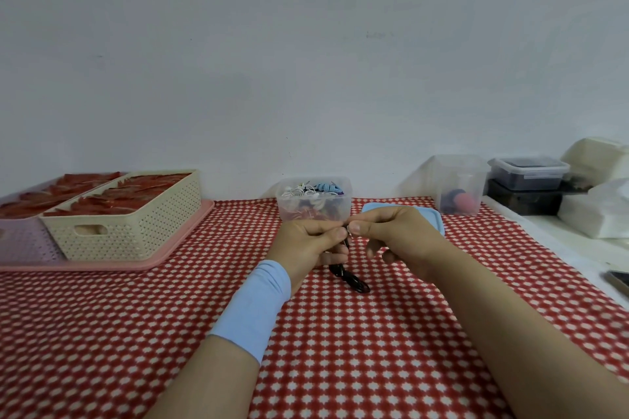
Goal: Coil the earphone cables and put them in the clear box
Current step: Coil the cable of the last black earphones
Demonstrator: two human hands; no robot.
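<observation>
Checked cloth (374, 350); hands pinch coiled black cable (352, 279).

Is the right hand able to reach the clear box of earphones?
Probably yes. The clear box stands open just beyond the right hand, its blue lid lying off beside it, nothing between. That hand is busy, though, pinching the black cable with the left hand.

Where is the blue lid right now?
Head view: the blue lid lies right of centre on the checked cloth, behind the right hand, beside the clear box.
</observation>
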